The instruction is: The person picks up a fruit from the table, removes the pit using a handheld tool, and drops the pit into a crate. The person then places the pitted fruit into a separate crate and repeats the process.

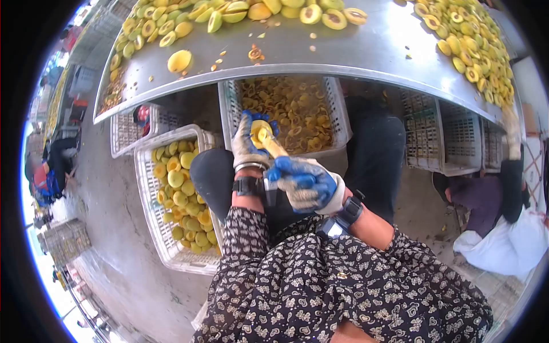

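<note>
My left hand, in a white and blue glove, is closed around a yellow fruit half with its cut face up. My right hand, gloved the same way, grips a tool by its pale handle. The tool's tip rests at the middle of the fruit half; its exact shape is hard to make out. Both hands are above my lap, in front of a white crate filled with fruit pieces. On the metal table beyond lie many cut fruit halves.
A white crate of yellow-green fruit halves stands on the floor at left. Another crate is under the table, and stacked crates stand at right. A co-worker sits at right beside a white sack.
</note>
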Available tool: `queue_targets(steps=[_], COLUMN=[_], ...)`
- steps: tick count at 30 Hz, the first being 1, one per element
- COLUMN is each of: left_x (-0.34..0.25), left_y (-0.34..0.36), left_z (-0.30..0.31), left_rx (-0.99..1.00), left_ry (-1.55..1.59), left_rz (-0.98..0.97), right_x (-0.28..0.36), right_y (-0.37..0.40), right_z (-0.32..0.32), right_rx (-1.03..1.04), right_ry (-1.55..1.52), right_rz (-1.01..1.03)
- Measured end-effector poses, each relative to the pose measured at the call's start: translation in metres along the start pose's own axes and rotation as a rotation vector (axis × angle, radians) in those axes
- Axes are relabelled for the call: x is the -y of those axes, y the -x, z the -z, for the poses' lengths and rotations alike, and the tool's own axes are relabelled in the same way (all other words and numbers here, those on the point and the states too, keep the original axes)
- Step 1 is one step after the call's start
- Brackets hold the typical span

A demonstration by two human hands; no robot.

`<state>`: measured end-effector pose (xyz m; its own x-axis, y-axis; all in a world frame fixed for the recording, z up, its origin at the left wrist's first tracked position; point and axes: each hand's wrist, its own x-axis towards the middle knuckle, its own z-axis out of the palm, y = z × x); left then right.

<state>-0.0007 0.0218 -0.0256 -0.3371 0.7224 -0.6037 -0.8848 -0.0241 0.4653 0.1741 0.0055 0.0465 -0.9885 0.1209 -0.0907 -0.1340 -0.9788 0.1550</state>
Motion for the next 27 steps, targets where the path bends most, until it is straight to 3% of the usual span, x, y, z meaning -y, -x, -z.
queue_targets(steps=[1, 2, 4, 7, 9, 11, 12, 13, 14, 15, 17, 20, 23, 25, 27], left_x=[-0.003, -0.002, -0.024, -0.064, -0.097, -0.129, -0.139, -0.159, -0.174, -0.187, -0.205, -0.216, -0.224, -0.230, -0.229], left_y=[0.001, 0.003, 0.017, 0.042, 0.052, 0.069, 0.085, 0.095, 0.106, 0.107, 0.106, 0.075, 0.017, -0.033, -0.072], left_z=[-0.003, -0.006, -0.013, -0.027, -0.009, 0.012, 0.024, 0.037, 0.047, 0.052, 0.057, 0.017, -0.042, -0.067, -0.085], left_rx=[0.013, -0.019, 0.054, 0.089, 0.147, 0.080, 0.025, -0.011, -0.211, -0.209, -0.835, -0.466, -0.284, -0.262, -0.307], left_ry=[0.008, 0.008, -0.016, -0.084, -0.157, -0.220, -0.831, -0.350, -0.668, -0.673, -1.836, -1.410, -1.658, -1.914, -2.200], left_rz=[-0.021, -0.132, -0.144, -0.228, -0.343, -0.536, -0.963, -0.617, -0.665, -0.671, -0.598, -0.887, -0.964, -0.983, -0.963], right_x=[0.005, 0.012, 0.029, 0.047, 0.059, 0.059, 0.057, 0.056, 0.054, 0.052, 0.048, 0.047, 0.050, 0.052, 0.057], right_y=[-0.003, 0.000, 0.010, 0.003, -0.008, -0.006, -0.005, -0.003, 0.000, 0.001, 0.003, 0.002, 0.004, 0.002, 0.003], right_z=[0.008, 0.005, -0.009, -0.008, 0.027, 0.030, 0.032, 0.037, 0.048, 0.058, 0.049, 0.033, 0.025, 0.017, 0.008], right_rx=[-0.052, -0.123, -0.252, -0.717, -0.995, -1.026, -1.015, -1.004, -1.009, -1.015, -1.010, -1.032, -0.994, -1.019, -1.081], right_ry=[-0.071, -0.004, 0.210, 0.971, 1.348, 1.216, 1.174, 1.132, 1.190, 1.245, 1.377, 1.619, 1.723, 1.698, 1.674], right_rz=[0.069, 0.098, 0.118, 0.184, 0.172, 0.123, 0.116, 0.110, 0.101, 0.088, 0.031, -0.169, -0.153, -0.191, -0.104])
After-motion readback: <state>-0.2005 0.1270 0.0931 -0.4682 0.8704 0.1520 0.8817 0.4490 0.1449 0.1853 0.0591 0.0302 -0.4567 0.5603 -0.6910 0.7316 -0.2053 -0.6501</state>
